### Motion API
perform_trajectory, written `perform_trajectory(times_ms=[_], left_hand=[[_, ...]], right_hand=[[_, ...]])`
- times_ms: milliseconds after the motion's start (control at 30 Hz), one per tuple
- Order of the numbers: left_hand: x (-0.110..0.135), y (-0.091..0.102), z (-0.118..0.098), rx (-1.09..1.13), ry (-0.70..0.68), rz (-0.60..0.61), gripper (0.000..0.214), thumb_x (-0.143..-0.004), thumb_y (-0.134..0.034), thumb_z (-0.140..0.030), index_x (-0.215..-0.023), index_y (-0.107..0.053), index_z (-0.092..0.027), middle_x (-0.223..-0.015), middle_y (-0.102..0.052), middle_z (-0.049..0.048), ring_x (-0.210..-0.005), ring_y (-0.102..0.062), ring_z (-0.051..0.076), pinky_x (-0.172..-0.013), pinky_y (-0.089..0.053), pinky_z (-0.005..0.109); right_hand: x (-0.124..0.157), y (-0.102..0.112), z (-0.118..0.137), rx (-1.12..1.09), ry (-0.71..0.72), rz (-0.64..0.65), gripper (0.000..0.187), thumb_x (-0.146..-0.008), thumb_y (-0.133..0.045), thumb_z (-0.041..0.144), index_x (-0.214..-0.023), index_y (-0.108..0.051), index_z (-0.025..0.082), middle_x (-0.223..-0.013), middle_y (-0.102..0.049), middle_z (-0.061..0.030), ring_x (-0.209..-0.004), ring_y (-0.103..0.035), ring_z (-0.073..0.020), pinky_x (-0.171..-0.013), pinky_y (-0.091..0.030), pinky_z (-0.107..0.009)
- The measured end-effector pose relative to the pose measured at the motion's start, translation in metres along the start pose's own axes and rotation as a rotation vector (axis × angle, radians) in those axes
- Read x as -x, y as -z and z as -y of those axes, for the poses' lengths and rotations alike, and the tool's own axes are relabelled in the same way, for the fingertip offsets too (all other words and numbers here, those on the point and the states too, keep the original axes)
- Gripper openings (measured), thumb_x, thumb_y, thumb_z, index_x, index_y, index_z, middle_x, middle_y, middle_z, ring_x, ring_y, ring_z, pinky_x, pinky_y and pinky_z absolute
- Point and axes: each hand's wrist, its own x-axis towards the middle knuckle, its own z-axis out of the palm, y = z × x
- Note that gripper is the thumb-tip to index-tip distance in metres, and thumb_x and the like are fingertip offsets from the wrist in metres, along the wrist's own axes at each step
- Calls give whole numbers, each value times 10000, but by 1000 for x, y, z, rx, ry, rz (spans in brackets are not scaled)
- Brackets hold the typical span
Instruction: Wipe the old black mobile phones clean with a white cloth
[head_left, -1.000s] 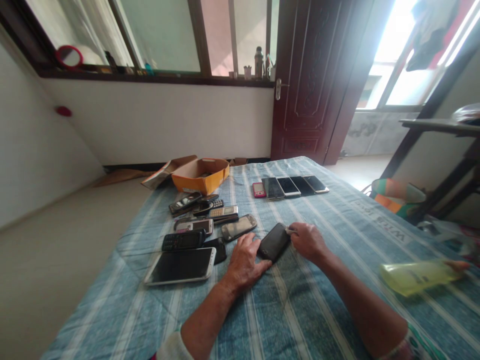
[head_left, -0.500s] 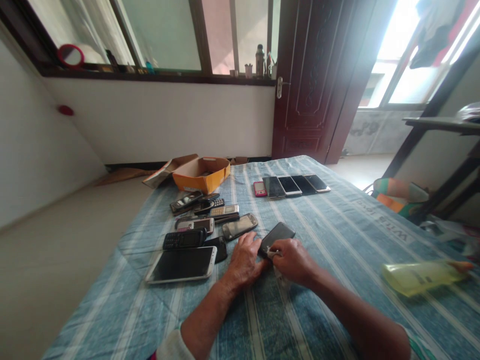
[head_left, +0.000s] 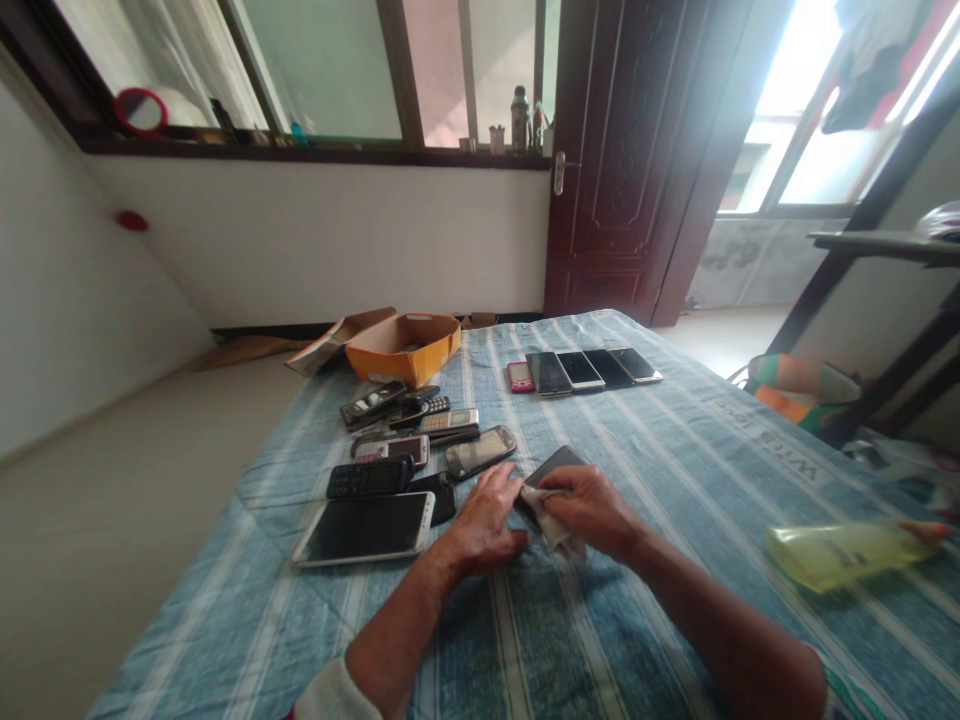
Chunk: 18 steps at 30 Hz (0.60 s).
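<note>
Cloth (head_left: 559, 532) in right hand (head_left: 596, 508), phone (head_left: 553, 463) beneath

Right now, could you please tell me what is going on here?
A person's right hand holds a crumpled whitish cloth against a dark phone on a blue striped cover, the left hand beside it. To the left lie more phones, among them a black keypad phone, and a large white-framed touchscreen device. Farther back, an open orange box stands, and a pink phone lies beside a row of smartphones.

Crumpled cloth or paper wipe (head_left: 561, 533), smooth phone (head_left: 552, 464), fabric cover (head_left: 675, 450), cardboard box (head_left: 397, 364), glossy tablet (head_left: 367, 527)
</note>
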Motion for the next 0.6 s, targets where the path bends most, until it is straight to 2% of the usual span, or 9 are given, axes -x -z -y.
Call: perform_trajectory(times_ms=[67, 167, 267, 400, 500, 600], left_hand=[[0, 0, -2, 26, 3, -13, 654, -624, -704, -326, -1224, -554, -114, -1485, -365, 189, -1396, -289, 329, -1145, -267, 425], [-2, -5, -8, 49, 44, -96, 714, -639, -715, -513, -1225, -547, -140, -1442, -428, 183, -1365, -339, 343, -1121, -294, 472], [-6, -17, -16, 13, 93, -220, 796, -611, -744, -545, -1246, -525, -119, -1395, -469, 202, -1319, -391, 359, -1101, -308, 488], [-11, -31, -19, -10, 50, -318, 731, -642, -747, -421, -1281, -495, -172, -1339, -528, 140, -1271, -442, 330, -1071, -345, 472], [-12, -35, -19, -21, 21, -347, 680, -669, -728, -356, -1277, -489, -167, -1289, -560, 125, -1215, -479, 316, -1040, -376, 449], [-10, -35, -22, -40, 7, -362, 606, -697, -707, -328, -1239, -507, -148, -1223, -592, 118, -1139, -506, 306, -990, -408, 434]], right_hand=[[-7, 15, -8, 0, 7, -123, 211, -741, -516, 228, -749, -721, 177, -648, -643, 19, -618, -562, -120, -563, -379, -208], [-19, 35, -26, 136, -40, -398, 236, -767, -536, 302, -834, -727, 181, -713, -681, -13, -683, -604, -160, -624, -410, -236], [-29, 46, -44, 261, -84, -510, 258, -795, -517, 294, -911, -726, 197, -797, -716, -37, -770, -637, -191, -686, -425, -258], [-41, 46, -51, 353, -74, -493, 257, -832, -500, 284, -960, -715, 223, -905, -732, -41, -861, -646, -194, -738, -430, -256], [-54, 40, -46, 438, -57, -351, 278, -861, -479, 276, -1017, -703, 226, -959, -726, -41, -877, -638, -175, -738, -415, -241], [-70, 34, -40, 505, -37, -214, 253, -849, -500, 277, -949, -725, 217, -917, -722, -42, -861, -626, -171, -699, -388, -234]])
